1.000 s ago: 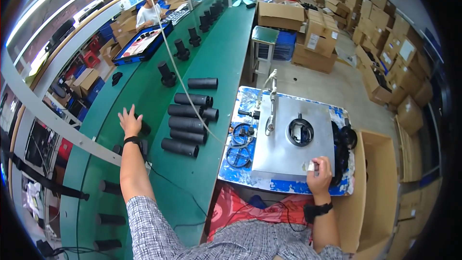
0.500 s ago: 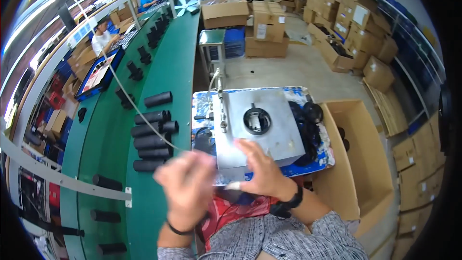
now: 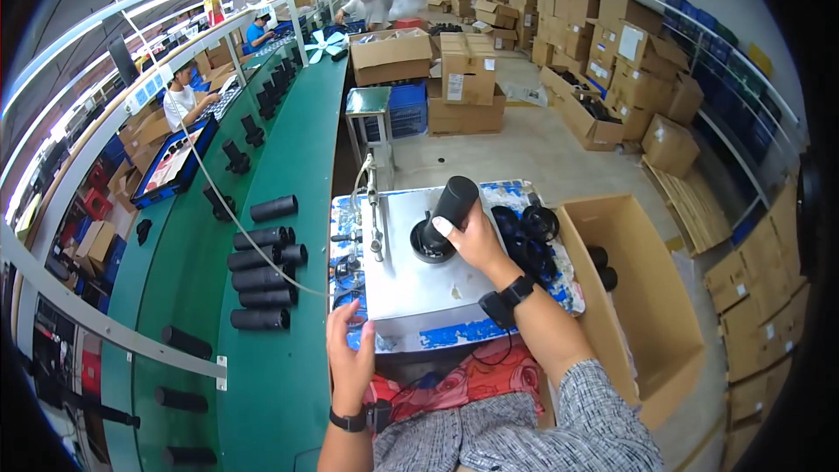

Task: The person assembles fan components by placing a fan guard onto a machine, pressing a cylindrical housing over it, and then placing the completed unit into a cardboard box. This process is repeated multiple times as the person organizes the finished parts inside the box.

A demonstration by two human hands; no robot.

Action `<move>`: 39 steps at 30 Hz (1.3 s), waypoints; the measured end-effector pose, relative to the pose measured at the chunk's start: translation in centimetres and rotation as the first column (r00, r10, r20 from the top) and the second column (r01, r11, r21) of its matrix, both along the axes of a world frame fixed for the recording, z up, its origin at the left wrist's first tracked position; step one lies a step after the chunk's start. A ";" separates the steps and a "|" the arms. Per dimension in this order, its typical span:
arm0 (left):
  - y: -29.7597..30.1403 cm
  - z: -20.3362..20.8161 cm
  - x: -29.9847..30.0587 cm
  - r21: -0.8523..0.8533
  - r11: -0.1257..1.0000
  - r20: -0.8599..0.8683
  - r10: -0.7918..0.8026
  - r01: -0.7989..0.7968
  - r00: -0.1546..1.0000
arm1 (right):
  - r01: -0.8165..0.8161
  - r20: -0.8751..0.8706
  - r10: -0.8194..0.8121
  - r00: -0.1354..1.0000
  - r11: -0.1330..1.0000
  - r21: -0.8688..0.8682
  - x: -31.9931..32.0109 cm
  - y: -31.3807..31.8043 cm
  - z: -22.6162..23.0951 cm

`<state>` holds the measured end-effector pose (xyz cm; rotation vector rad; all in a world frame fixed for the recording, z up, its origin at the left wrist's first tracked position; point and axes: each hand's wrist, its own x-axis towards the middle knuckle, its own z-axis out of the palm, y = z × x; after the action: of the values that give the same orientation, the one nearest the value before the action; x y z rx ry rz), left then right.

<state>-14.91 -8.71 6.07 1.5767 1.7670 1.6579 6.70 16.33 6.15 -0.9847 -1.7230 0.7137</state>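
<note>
My right hand [image 3: 481, 243] is wrapped round a black cylinder [image 3: 457, 197], which tilts over the grey metal box [image 3: 409, 294]. The cylinder's lower end is at a black ring [image 3: 432, 251] on top of the box; whether it sits inside the ring I cannot tell. My left hand [image 3: 351, 355] is held by the box's front left corner, thumb and fingers apart, with nothing in it. Along the box's left side runs a metal valve fitting [image 3: 376, 225] with a thin hose.
Several black tubes [image 3: 264, 279] lie on the green bench [image 3: 301, 135] at left. Black round parts [image 3: 530, 240] sit right of the metal box, beside an open cardboard carton [image 3: 677, 345]. Beyond stand a metal stool [image 3: 367, 102] and stacked cartons [image 3: 468, 83]. Co-workers sit across the bench.
My right hand has moved forward from the box's front edge and now holds the black cylinder at the ring. My left hand has shifted slightly nearer me and is no longer blurred.
</note>
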 end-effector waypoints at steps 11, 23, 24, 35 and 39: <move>2.0 -0.2 -1.7 -0.025 0.999 -0.024 0.041 -0.041 0.999 | 0.059 0.276 -0.075 0.958 0.996 0.067 0.2 -2.0 3.6; 13.5 -1.2 -6.9 -0.087 0.996 -0.384 -0.002 -0.034 0.923 | -0.004 0.294 0.009 0.956 1.000 -0.017 1.3 0.8 -0.1; 14.5 -1.3 -7.5 -0.088 0.996 -0.382 -0.004 -0.032 0.924 | -0.064 0.272 0.072 0.960 0.997 -0.037 1.7 1.4 -0.1; 23.3 -8.2 -14.1 -0.456 0.884 -0.514 -0.171 -0.099 0.841 | -0.021 0.240 0.040 0.970 0.996 -0.082 0.3 0.3 1.0; 24.0 -8.6 -14.9 -0.408 0.913 -0.427 -0.216 0.026 0.878 | -0.046 0.273 0.052 0.961 0.999 -0.026 0.4 1.2 0.1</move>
<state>-29.80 15.33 -2.51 1.9396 1.9997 0.8242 7.06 17.56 6.22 -1.0982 -1.9890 0.6500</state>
